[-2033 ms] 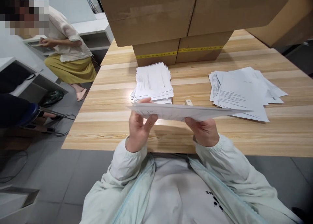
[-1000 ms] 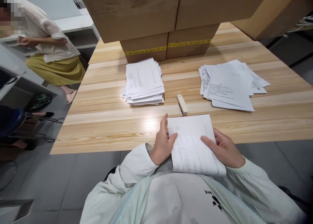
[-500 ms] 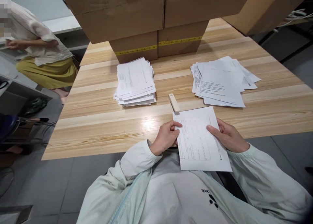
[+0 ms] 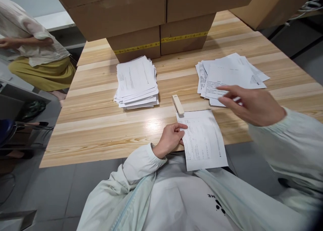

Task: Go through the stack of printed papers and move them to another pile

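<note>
At 9 o'clock, off the desk: a seated co-worker in a pale top and mustard skirt, shifted slightly further left than half a second ago. At 12 o'clock, at the desk's far edge: stacked cardboard boxes with yellow tape. At 11 o'clock on the wooden desk: a tidy paper stack, unmoved. Just right of centre: a beige stapler, touching the top left corner of the stapled sheet set, which lies at 6 o'clock, half on the desk, half overhanging its near edge toward the lap. Left hand: as before, grip pinching the sheet set's left edge, fingers on top, thumb hidden. Right hand: no longer on the sheet set's right edge as half a second ago; now lifted clear, up at 2 o'clock, grip spread and empty, fingers pointing left over the near edge of the loose paper pile. Touching that pile or just above it: cannot tell. Sheet set itself: barely shifted, now held by one hand only.
</note>
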Action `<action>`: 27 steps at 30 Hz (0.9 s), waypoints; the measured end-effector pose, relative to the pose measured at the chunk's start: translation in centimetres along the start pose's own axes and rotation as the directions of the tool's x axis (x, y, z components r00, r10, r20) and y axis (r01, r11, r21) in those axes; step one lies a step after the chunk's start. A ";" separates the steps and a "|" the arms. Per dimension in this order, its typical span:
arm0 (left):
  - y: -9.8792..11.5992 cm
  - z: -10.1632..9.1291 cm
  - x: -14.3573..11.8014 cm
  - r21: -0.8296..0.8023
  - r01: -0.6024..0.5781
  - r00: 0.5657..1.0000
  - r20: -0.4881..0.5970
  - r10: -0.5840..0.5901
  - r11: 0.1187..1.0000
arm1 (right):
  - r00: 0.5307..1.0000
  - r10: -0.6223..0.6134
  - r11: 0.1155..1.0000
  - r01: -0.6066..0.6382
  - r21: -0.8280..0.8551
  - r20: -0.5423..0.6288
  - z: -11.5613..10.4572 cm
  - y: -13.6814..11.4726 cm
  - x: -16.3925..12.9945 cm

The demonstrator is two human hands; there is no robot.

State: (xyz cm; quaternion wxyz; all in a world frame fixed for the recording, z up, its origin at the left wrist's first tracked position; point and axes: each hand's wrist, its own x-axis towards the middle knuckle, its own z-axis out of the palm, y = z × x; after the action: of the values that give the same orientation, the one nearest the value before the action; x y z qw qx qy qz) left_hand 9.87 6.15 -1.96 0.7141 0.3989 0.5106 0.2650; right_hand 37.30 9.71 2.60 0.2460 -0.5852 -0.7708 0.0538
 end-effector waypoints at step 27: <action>-0.7 -0.3 0.2 0.052 -0.021 1.000 0.024 0.020 0.998 | 0.975 -0.062 0.998 0.068 -0.020 0.211 14.4 -9.2 11.0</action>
State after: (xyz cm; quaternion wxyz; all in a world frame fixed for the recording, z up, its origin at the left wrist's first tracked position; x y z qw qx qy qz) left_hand 9.63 6.04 -2.75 0.7064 0.4259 0.5049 0.2542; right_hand 20.73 20.00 -3.09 0.1565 -0.5541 -0.8118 0.0970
